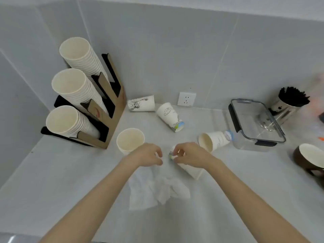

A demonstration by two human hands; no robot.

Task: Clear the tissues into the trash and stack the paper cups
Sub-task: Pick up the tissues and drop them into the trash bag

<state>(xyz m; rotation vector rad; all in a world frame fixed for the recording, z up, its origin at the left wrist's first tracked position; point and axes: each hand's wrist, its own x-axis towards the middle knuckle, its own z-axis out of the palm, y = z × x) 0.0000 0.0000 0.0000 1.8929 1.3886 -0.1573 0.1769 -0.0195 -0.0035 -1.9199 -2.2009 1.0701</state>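
Hands: left hand (149,155) curled with fingertips pinched, nothing visibly held; right hand (190,155) clamped on the base of a tipped paper cup (191,170).
Tissues: crumpled tissue (157,192) on the counter (228,199), just below both hands.
Loose cups: 1 upright cup (130,141) beside the left hand, 3 lying farther back.
Holder: cup rack (112,109) with 3 stacks, far left.

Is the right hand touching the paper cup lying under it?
Touching. The head view shows the right hand with its fingers closed around the base of the tipped paper cup, no gap between them.
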